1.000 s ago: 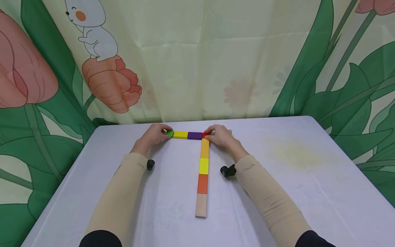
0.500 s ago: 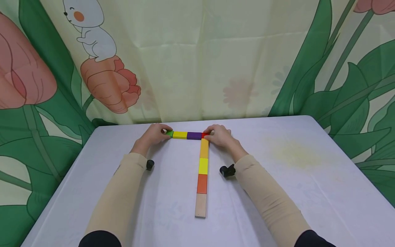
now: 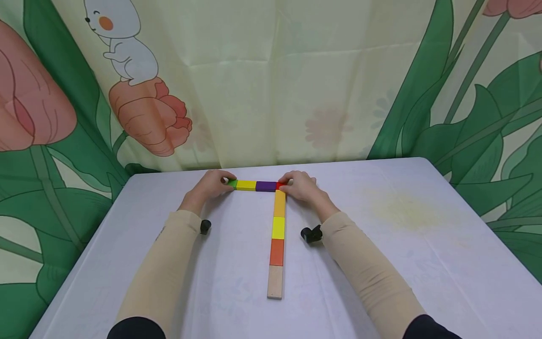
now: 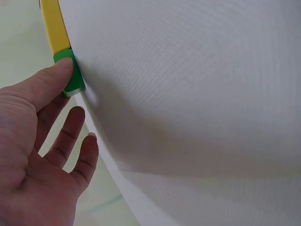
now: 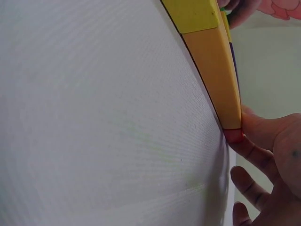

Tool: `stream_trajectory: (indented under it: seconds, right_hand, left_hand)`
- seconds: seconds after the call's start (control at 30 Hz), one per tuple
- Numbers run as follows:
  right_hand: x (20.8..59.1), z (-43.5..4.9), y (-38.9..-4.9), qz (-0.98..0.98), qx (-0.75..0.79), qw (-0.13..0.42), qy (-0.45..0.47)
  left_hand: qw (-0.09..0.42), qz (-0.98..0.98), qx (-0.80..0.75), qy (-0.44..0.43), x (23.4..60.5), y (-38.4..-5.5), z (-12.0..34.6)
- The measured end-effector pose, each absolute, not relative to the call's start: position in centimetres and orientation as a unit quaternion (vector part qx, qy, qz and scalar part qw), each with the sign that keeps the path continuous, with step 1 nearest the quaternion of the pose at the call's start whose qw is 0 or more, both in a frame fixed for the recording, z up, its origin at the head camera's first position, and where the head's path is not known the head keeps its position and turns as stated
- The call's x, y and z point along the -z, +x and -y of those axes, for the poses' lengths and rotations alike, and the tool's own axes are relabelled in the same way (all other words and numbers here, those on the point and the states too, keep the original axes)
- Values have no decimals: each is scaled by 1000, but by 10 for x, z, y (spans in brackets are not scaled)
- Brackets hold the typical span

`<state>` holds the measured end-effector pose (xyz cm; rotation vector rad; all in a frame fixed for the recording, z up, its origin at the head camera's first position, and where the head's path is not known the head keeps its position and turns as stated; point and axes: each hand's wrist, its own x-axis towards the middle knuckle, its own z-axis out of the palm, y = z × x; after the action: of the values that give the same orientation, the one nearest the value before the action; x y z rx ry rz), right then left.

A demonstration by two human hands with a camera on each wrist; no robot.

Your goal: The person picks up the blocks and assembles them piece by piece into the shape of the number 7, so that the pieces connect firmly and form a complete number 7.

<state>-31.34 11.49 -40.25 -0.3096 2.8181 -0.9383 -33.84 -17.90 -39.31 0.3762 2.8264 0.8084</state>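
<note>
Coloured blocks lie on the table in two joined rows. The far row runs left to right: a green block [image 4: 70, 77], a yellow block [image 3: 246, 185], a purple block [image 3: 266, 187] and a red block [image 5: 233, 135]. From its right end an orange-yellow block [image 3: 279, 203], a second yellow block [image 3: 278, 228], an orange-red block [image 3: 277, 252] and a plain wooden block [image 3: 274, 282] stretch toward the person. My left hand [image 3: 213, 184] pinches the green block at the row's left end. Thumb and forefinger of my right hand [image 3: 301, 186] pinch the red block at the corner.
A white cloth covers the table [image 3: 360, 263]. Right behind its far edge hangs a printed curtain [image 3: 254, 94] with a rabbit, a carrot and tulips. Small black wrist cameras [image 3: 312, 234] sit at both sleeves.
The hands and blocks keep their places. Only the head view has shifted very slightly.
</note>
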Motion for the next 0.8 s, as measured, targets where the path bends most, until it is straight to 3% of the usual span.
stream_trajectory:
  seconds: [0.8]
  right_hand:
    - [401,-116,-313,-944,297,76,-121]
  left_hand:
    - [104,-947,-278,124,393,-336,178]
